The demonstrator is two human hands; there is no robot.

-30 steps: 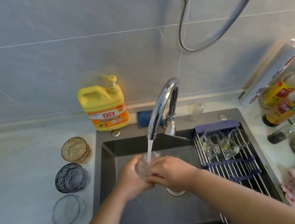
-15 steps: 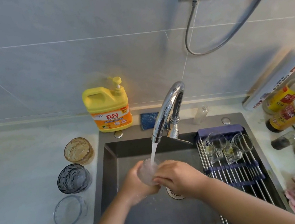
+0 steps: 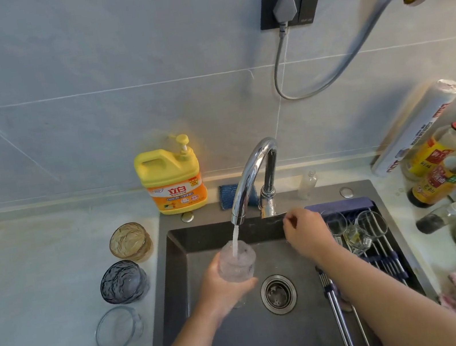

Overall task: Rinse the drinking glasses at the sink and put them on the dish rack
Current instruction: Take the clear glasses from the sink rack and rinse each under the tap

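Straight under the faucet's (image 3: 251,178) spout the way is taken: the left hand (image 3: 225,289) holds a glass (image 3: 237,262) upright in the stream. Just right of the faucet's base the right hand (image 3: 306,232) sits at the lever, its forearm slanting over the near rods of the dish rack (image 3: 387,265). Right of the faucet, clear glasses (image 3: 351,230) fill the rack's far end, and the rods nearer than them lie bare. In front of the faucet, the sink (image 3: 177,272) floor around the drain (image 3: 278,294), between both forearms, is open. Left of the faucet, three tumblers (image 3: 122,282) line the table (image 3: 42,279) beside the sink's rim, with a detergent bottle (image 3: 170,179) behind them.
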